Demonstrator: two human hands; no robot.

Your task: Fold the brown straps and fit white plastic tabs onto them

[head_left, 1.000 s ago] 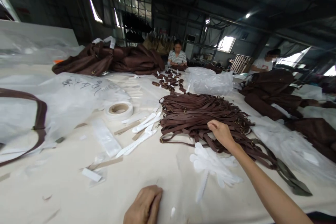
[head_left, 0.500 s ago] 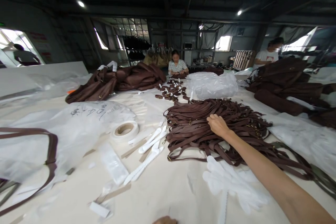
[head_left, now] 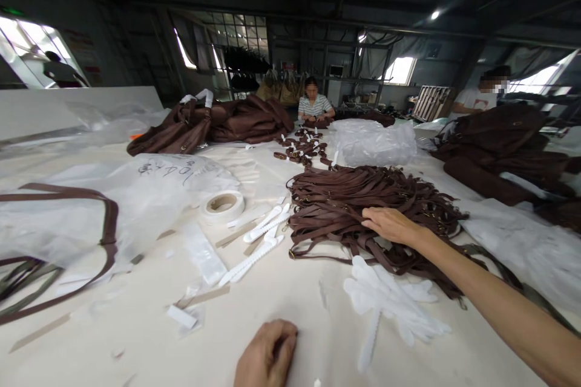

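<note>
My right hand (head_left: 391, 224) is closed on a brown strap in the wide pile of brown straps (head_left: 336, 190), which have small brass-coloured buckles and hooks. Its fingertips lie among the straps, so the exact grip is partly hidden. Low in the middle, my left hand (head_left: 267, 354) is curled just above the table, thumb and forefinger close together, with nothing visible between them. White glove-shaped pieces (head_left: 390, 296) lie below the pile. Left of the pile are white toothed strips (head_left: 252, 260) and a roll of white tape (head_left: 222, 207).
Brown bags (head_left: 218, 124) are heaped at back left, with more brown bags (head_left: 499, 139) at right. Clear plastic (head_left: 372, 142) and short brown straps (head_left: 304, 146) lie at the middle back. A co-worker (head_left: 315, 106) sits across the table. A long brown strap (head_left: 109, 224) curves at left.
My right hand has shifted slightly toward me and right over the straps; loose strap ends under my forearm have drawn inward. My left hand has come up into view from below.
</note>
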